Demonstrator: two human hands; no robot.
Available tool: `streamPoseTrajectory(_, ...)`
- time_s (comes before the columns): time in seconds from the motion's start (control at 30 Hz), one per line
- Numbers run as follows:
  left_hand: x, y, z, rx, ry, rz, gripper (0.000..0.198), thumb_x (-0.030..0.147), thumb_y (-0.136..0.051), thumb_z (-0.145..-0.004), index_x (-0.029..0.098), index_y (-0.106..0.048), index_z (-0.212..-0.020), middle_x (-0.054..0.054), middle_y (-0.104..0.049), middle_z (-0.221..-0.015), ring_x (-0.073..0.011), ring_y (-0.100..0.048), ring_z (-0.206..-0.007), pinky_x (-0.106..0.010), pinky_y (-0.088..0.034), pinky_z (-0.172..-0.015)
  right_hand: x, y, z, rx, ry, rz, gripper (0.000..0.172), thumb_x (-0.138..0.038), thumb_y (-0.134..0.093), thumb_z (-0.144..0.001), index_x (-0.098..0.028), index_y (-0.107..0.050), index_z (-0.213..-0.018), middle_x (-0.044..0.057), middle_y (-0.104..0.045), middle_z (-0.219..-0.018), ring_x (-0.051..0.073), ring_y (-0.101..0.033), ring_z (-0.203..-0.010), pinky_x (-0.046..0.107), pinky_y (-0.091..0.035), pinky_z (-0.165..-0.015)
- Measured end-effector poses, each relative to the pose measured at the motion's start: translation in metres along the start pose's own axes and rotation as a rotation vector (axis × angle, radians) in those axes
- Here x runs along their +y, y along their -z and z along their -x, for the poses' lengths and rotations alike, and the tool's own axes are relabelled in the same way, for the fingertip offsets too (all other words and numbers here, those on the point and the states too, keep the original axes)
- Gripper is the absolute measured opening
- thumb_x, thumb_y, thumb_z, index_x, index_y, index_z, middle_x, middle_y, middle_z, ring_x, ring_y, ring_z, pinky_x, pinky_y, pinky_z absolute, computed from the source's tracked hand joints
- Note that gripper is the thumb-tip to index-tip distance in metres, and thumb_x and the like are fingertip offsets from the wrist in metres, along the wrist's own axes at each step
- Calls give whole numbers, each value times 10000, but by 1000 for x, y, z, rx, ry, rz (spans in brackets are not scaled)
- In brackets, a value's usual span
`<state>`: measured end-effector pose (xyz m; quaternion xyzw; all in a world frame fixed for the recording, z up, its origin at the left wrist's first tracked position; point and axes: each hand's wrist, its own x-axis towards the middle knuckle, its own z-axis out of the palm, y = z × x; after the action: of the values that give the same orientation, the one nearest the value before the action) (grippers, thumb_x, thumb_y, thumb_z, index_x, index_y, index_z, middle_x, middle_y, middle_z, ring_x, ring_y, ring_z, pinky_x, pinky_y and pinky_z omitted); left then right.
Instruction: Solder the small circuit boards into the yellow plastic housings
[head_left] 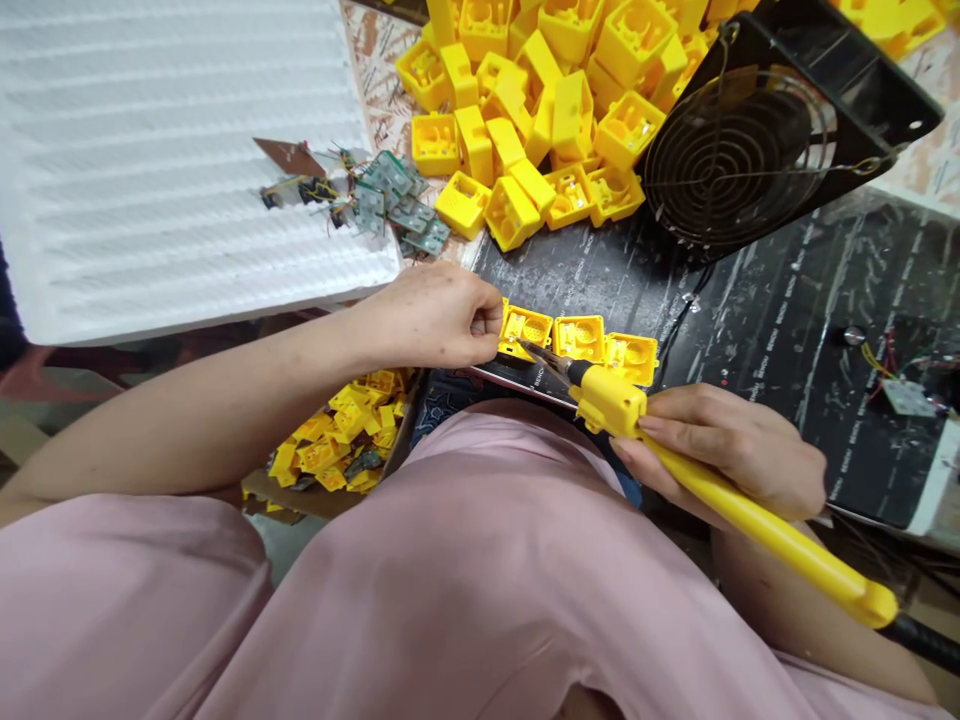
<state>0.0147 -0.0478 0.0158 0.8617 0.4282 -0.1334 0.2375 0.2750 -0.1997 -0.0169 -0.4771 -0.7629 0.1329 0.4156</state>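
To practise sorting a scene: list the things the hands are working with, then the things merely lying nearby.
In use: left hand, pinching the end housing of a row of three; right hand, holding the soldering iron.
Lying about: housing pile, circuit boards, fan, foam sheet.

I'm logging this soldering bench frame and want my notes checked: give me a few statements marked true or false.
The right hand holds a yellow soldering iron. True.
The left hand rests empty on the lap. False: it grips the leftmost yellow housing of a row of three.
The iron's tip points at that housing. True.
The small circuit boards lie inside the fan. False: they lie at the white corrugated sheet's edge, beside the housing pile.
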Motion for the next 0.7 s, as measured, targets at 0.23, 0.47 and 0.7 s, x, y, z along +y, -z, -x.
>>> streamPoseTrajectory(0.23,5,3,-5,-69,27,-109,225,279,-603,-799,237,-809,-878,19,-756,-748,-172,-679,-713,-265,-375,-653,-6,0,-11,-111,201,7,226,-88,-831,-911,-208,-671,-1017,17,-778,-856,136,-752,-726,243,-651,-662)
streamPoseTrajectory(0.47,9,6,-10,-79,42,-141,164,272,-622,-781,241,-780,-813,23,-725,-715,-169,-646,-683,-274,-353,-639,-7,16,-8,-134,108,35,55,-188,-702,-1031,-236,-678,-1018,17,-751,-846,146,-755,-767,258,-632,-672)
streamPoseTrajectory(0.7,11,7,-11,-60,47,-139,106,227,-646,-752,236,-751,-758,35,-659,-633,-146,-563,-598,-274,-313,-621,-2,12,-4,-29,82,-14,97,-244,-690,-1049,-271,-716,-1139,12,-745,-822,164,-755,-735,265,-618,-604)
